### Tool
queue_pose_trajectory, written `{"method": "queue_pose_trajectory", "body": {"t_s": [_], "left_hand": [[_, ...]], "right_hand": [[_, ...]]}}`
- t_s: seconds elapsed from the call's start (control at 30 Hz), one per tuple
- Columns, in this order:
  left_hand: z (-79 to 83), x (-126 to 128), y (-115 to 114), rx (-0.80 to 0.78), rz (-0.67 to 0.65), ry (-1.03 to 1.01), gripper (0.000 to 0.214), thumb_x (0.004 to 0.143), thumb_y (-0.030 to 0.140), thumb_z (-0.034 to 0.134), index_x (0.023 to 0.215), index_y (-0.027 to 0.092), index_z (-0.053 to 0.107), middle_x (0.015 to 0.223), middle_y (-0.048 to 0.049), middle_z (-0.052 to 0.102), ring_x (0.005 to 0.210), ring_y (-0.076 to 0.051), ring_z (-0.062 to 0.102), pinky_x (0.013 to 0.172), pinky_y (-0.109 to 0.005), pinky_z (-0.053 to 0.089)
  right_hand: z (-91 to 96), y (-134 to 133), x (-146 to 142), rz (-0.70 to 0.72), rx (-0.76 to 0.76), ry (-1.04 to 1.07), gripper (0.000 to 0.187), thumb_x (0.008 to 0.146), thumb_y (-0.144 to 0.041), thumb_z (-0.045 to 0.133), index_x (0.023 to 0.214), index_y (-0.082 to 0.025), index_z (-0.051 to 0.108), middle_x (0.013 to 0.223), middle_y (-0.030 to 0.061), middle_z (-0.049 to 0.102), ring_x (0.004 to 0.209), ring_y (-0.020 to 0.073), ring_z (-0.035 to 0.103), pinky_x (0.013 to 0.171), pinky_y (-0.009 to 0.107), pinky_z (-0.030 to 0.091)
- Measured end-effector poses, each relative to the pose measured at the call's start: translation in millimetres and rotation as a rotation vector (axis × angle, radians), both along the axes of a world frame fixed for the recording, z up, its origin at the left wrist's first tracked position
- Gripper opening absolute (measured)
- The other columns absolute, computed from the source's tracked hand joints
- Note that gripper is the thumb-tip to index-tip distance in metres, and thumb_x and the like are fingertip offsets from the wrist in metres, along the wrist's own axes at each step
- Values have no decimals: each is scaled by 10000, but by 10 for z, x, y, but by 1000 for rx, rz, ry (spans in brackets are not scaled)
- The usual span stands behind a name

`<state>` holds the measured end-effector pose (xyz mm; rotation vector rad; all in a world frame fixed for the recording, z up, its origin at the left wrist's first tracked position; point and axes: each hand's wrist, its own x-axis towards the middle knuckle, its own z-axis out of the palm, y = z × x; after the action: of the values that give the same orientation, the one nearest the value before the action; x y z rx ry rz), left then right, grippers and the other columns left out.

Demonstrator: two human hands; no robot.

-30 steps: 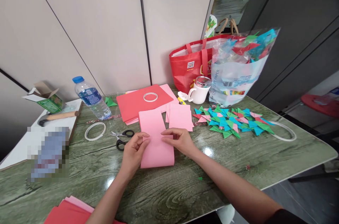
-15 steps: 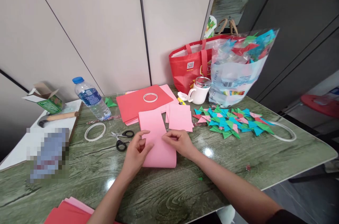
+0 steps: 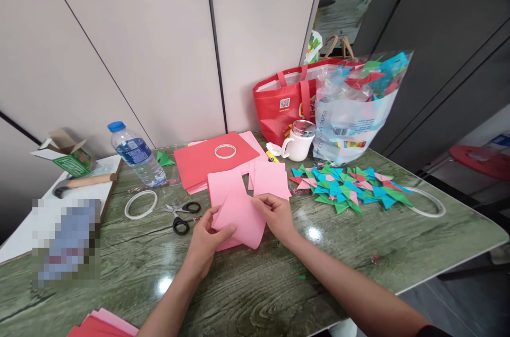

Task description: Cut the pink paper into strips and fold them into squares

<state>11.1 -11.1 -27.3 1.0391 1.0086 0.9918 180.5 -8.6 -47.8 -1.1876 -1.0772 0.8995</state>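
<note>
While your left hand [image 3: 205,244] and right hand [image 3: 279,215] both pinch the pink sheet [image 3: 239,217], tilted just above the table [image 3: 358,241], watch it, because an uneven pull could crease it crooked or drop it by the scissors [image 3: 181,215].

Pink sheet [image 3: 239,216], earlier flat beside scissors [image 3: 181,216], is now folded over and turned askew; left hand [image 3: 207,241] and right hand [image 3: 277,215] now grip its edges.
</note>
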Motion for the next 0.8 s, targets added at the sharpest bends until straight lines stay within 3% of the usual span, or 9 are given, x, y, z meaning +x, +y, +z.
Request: {"method": "queue_pose_trajectory", "body": {"t_s": [0.13,0.43,0.8], "left_hand": [[-59,63,-52,-42,2,-4,516,541,200,765,1020,117,593,968,-104,674,835,-201,613,739,-298,490],[-89,85,-47,-136,34,-22,363,562,249,755,878,91,674,858,-108,715,736,-223,655,703,-343,525],[-155,77,-25,-80,61,5,267,553,224,762,770,87,689,757,-84,726,606,-159,642,618,-255,525]], "right_hand": [[-18,-11,-25,-11,0,54,161,711,-302,606,698,-149,655,670,20,652,614,138,554,583,248,425],[-73,16,-35,-12,-15,175,149,694,-304,629,690,-158,660,653,7,646,585,123,530,562,239,404],[-100,44,-35,-26,-42,249,190,670,-339,651,700,-152,670,646,11,645,562,118,512,528,232,385]]}}
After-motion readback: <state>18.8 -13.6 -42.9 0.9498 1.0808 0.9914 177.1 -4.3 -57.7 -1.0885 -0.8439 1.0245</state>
